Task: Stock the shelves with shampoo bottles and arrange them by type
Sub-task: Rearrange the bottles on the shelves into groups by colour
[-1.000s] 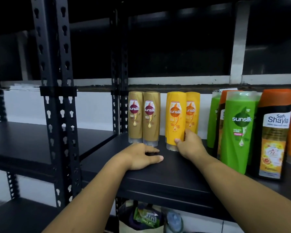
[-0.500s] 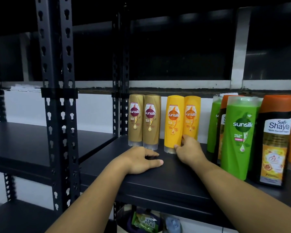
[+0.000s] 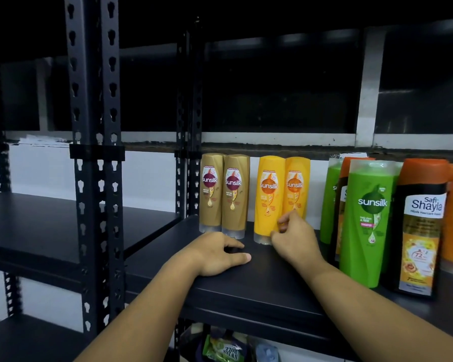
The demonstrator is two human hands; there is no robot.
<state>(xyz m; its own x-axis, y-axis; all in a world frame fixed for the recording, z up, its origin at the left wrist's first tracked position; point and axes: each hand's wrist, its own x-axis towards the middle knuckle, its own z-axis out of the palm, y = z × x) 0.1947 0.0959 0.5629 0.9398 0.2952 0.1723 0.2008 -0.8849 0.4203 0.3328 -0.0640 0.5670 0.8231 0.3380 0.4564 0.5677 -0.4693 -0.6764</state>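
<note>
Upright bottles are lined along a black shelf (image 3: 246,291). At the left, two gold Sunsilk bottles (image 3: 234,194) are stood on their clear caps, touching side by side. Just beside them, across a narrow gap, two yellow Sunsilk bottles (image 3: 268,197) are paired the same way, the left one set slightly forward. Further right, a green Sunsilk bottle (image 3: 369,223) is placed at the front, a second green bottle (image 3: 330,202) is partly hidden behind it, and an orange-capped black Safi Shayla bottle (image 3: 420,231) is stood beside it.
</note>
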